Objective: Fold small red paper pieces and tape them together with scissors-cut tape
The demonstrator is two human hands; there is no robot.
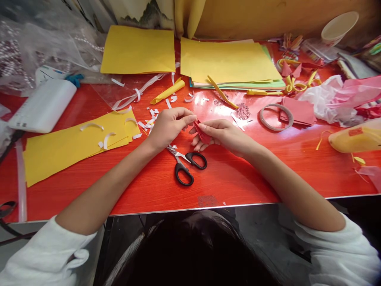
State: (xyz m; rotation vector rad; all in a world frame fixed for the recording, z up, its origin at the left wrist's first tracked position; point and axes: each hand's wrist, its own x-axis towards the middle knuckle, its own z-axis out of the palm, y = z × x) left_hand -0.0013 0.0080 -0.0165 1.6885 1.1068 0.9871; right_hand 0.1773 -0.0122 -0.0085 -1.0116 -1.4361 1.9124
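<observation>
A small piece of folded red paper (203,134) is held between my two hands above the red table. My right hand (224,134) grips it with thumb and fingers. My left hand (170,124) pinches at its upper left end; its fingertips are partly hidden there. Just below the hands lie scissors (183,163) with black handles, their blades spread a little and the tips hidden under my left hand. White paper scraps (151,116) are scattered around my left hand.
Yellow paper strips (74,143) lie at left beside a white box-shaped device (44,105). Yellow sheets (138,49) and a stack of coloured paper (229,59) lie behind. At right are a tape roll (276,128), red paper squares (300,109) and crumpled plastic (323,95).
</observation>
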